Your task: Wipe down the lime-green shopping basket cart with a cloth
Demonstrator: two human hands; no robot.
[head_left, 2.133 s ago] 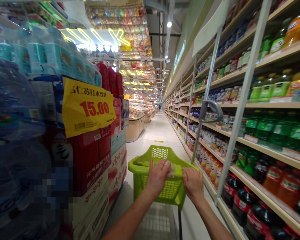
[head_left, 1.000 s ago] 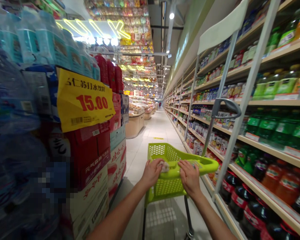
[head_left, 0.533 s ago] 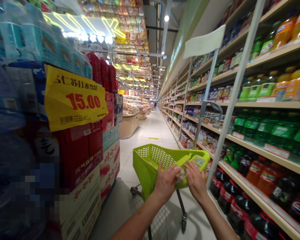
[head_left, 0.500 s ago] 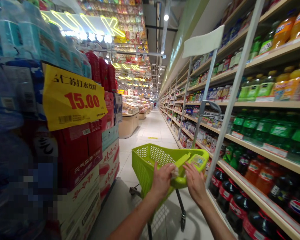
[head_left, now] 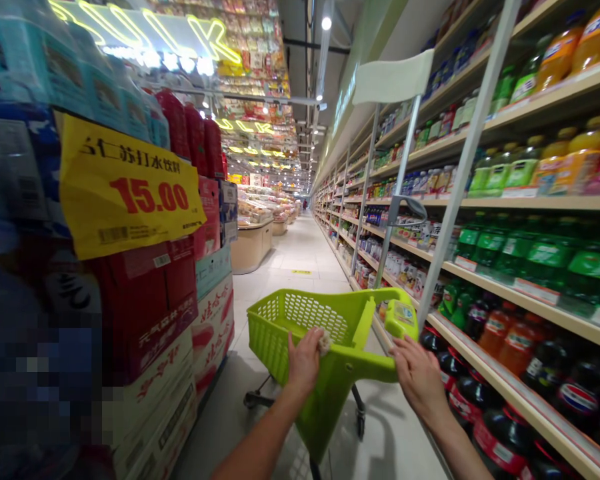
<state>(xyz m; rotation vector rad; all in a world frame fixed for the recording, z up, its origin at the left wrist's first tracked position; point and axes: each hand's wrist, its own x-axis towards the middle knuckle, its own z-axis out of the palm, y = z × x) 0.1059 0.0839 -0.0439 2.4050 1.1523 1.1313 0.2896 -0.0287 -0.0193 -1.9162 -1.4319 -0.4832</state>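
Note:
A lime-green plastic shopping cart basket (head_left: 290, 333) stands in the aisle just in front of me, turned at an angle with its front to the left. My left hand (head_left: 304, 363) is closed on the basket's near rim and pinches a small crumpled white wad (head_left: 324, 341) against it. My right hand (head_left: 419, 377) is open, fingers stretched, its fingertips at the right end of the green handle bar (head_left: 375, 363), just below the handle's labelled end block (head_left: 403, 319). The inside of the basket is mostly hidden.
Stacked red and white cartons and shrink-wrapped water bottles with a yellow 15.00 price sign (head_left: 130, 193) crowd the left. Shelves of soft drink bottles (head_left: 530, 257) line the right, with slanted grey poles (head_left: 455, 187) in front. The tiled aisle (head_left: 300, 257) runs ahead past a display counter (head_left: 250, 243).
The cart has swung so its front points left and sits closer. My right hand has come off the handle and opened. My left hand stays on the rim with the wad.

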